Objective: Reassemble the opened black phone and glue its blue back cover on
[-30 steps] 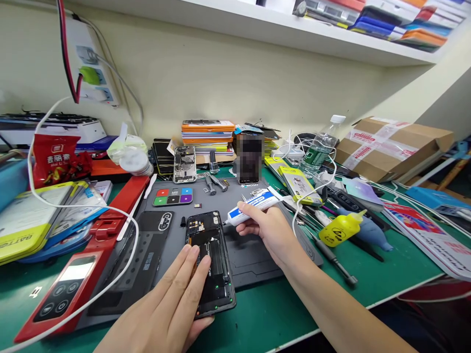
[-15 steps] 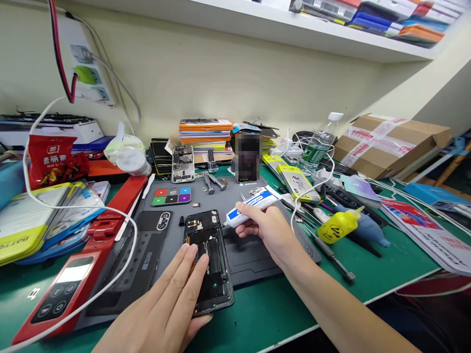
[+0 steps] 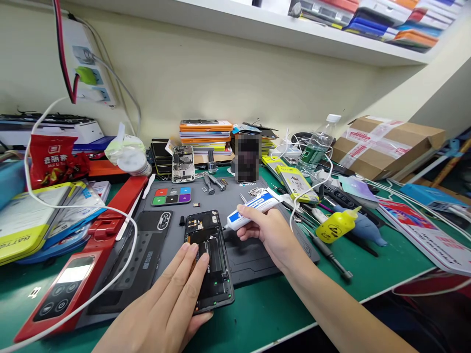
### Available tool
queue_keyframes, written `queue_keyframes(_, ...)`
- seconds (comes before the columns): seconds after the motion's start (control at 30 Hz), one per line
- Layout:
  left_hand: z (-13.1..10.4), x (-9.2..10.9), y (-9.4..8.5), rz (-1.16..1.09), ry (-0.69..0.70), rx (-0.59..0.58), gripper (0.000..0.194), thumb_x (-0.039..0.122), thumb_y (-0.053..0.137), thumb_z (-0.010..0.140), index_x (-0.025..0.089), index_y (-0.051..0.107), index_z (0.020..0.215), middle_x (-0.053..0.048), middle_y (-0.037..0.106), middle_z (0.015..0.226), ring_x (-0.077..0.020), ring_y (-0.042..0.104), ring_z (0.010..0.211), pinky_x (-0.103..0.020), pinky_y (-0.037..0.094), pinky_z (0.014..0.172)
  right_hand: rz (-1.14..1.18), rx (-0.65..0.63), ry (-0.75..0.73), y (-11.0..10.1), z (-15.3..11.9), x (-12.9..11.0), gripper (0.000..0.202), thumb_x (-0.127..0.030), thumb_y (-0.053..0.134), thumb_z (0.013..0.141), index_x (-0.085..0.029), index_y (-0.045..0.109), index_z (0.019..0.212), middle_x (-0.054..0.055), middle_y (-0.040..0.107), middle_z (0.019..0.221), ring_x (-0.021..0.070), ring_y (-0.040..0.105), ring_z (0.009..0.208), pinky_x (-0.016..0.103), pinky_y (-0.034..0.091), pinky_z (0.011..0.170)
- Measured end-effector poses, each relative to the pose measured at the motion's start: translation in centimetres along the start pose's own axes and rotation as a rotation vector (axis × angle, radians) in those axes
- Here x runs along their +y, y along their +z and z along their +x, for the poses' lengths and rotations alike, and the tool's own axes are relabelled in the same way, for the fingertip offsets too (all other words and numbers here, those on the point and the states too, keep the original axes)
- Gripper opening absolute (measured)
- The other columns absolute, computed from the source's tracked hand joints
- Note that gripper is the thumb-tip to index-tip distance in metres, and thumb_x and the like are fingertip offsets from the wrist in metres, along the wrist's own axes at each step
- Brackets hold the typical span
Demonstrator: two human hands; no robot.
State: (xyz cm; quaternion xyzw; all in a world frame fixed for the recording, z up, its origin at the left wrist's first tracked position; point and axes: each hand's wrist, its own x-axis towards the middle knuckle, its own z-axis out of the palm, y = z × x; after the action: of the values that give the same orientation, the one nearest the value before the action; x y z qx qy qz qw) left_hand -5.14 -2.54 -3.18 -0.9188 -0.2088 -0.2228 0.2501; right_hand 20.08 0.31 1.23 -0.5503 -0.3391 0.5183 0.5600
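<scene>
My left hand [image 3: 167,294] lies over the lower left of an opened phone [image 3: 217,274], fingers stretched across its black inside. Its thumb sits at the phone's bottom end, so the hand holds the phone. In my right hand [image 3: 270,230] is a white and blue glue tube [image 3: 253,208], gripped between thumb and fingers. The tube's thin nozzle [image 3: 225,227] points left and meets the phone's upper right edge; whether glue is coming out is too small to tell. A dark phone back cover [image 3: 147,260] with a camera cutout rests left of the phone.
A grey work mat [image 3: 253,260] lies under the phone. Left of it stands a red device [image 3: 66,294] crossed by a white cable. Screwdrivers, a yellow bottle [image 3: 336,225] and a blue air blower [image 3: 368,229] lie to the right. Behind are a coloured magnet tray [image 3: 171,196] and an upright phone [image 3: 248,157].
The view has shifted slightly. The glue tube's nozzle has moved a little down along the phone's right edge. My left hand stays on the phone.
</scene>
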Motion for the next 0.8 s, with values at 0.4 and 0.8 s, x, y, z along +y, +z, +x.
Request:
queue_keyframes(0.4,-0.4,0.0,0.0,0.044,0.015,-0.038,0.058,0.045,0.037,0.110,0.003,0.050,0.148,-0.021,0.060,0.149,-0.0317,0.061,0.134,-0.037,0.048,0.113,0.013,0.008,0.009,0.1,-0.6,0.0,0.017,-0.024,0.077,0.080,-0.012,0.075,0.068,0.007,0.075,0.061,0.0127,0.065,0.047,0.019,0.055,0.044)
queue_keyframes(0.8,0.5,0.0,-0.5,0.016,-0.004,0.017,0.053,0.043,0.035,0.111,0.005,0.058,0.139,-0.019,0.067,0.140,-0.0310,0.068,0.126,-0.035,0.060,0.096,-0.041,0.003,-0.016,0.0,-1.0,0.4,0.018,-0.025,0.079,0.080,-0.013,0.075,0.067,0.007,0.074,0.060,0.0141,0.066,0.047,0.021,0.057,0.045)
